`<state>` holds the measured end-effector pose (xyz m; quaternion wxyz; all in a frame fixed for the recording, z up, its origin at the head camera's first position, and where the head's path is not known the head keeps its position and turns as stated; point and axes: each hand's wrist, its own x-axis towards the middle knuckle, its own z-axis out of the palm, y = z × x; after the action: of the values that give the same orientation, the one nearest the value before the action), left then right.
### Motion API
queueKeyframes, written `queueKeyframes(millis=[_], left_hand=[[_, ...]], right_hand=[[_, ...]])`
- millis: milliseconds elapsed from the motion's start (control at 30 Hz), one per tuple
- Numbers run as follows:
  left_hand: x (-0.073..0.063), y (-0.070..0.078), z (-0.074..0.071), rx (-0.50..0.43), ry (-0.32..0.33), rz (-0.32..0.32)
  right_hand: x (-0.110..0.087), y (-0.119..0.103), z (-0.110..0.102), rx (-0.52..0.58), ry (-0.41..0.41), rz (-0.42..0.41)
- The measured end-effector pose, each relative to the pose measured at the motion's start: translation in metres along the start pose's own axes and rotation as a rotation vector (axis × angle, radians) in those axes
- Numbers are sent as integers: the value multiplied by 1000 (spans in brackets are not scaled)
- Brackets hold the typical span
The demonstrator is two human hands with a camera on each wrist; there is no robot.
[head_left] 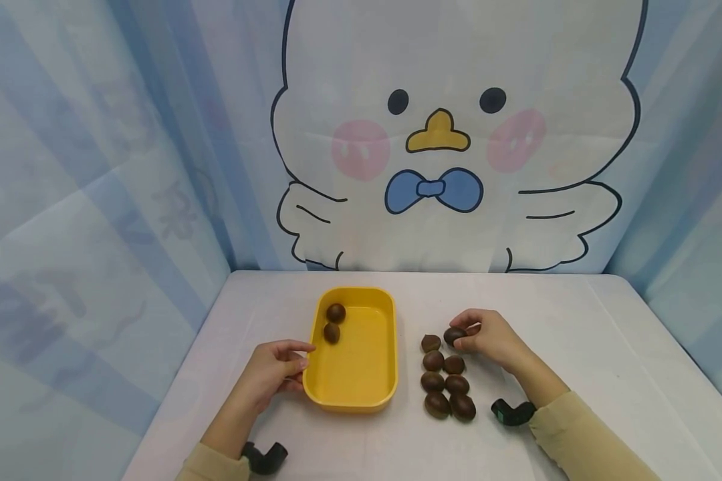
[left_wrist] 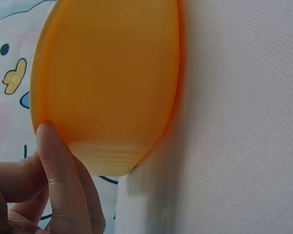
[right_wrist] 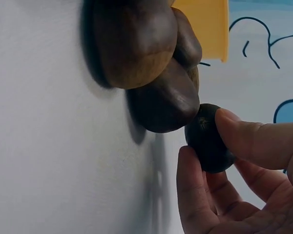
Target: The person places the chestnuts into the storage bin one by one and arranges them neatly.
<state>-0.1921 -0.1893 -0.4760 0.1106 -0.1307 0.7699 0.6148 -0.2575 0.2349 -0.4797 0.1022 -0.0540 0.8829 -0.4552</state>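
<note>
My right hand [head_left: 487, 337] pinches a dark brown chestnut [right_wrist: 207, 141] between thumb and fingers, at the far end of two short rows of chestnuts. In the right wrist view its thumb presses on one side and fingertips on the other. Several more chestnuts [head_left: 433, 382] lie in these rows on the table, close together. My left hand [head_left: 273, 371] holds the left side of a yellow tray [head_left: 351, 406], fingertips at its rim. Two chestnuts [head_left: 332, 333] sit inside the tray, near its far left corner. Seen from the left wrist, the tray's outer wall [left_wrist: 112, 87] faces the fingers.
A white-covered table [head_left: 602, 361] carries everything. Behind it hangs a curtain [head_left: 433, 60] printed with a cartoon bird, and blue-white curtains [head_left: 84, 200] close in the sides. Black curved pieces [head_left: 271, 459] show at both wrists.
</note>
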Motion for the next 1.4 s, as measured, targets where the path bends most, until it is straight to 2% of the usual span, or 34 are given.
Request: queueKeyframes(millis=[433, 833, 1400], left_hand=[[2, -1, 0, 0, 6, 2], [1, 0, 0, 7, 9, 1], [-2, 2, 0, -5, 2, 0]], right_hand=[[2, -20, 5, -2, -13, -27], [9, -48, 11, -36, -57, -42], [18, -82, 34, -6, -105, -120]])
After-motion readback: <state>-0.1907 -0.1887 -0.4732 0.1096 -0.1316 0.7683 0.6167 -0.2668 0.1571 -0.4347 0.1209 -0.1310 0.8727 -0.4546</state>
